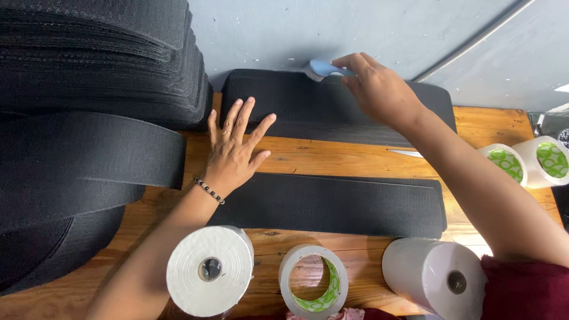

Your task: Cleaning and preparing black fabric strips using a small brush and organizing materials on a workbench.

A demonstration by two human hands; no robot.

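While right hand (379, 89) clasps brush (320, 68), left hand (234, 148) flattens black strip (308, 109).

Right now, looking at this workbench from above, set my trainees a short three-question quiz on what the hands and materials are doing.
1. True or false: the right hand holds a light blue brush at the far edge of a black strip.
2. What does the left hand do?
A. Lifts a roll
B. Presses flat on the strip and table
C. Holds scissors
3. Fill in: the near white paper roll lies left of a ___ ring.

Key: 1 true; 2 B; 3 tape
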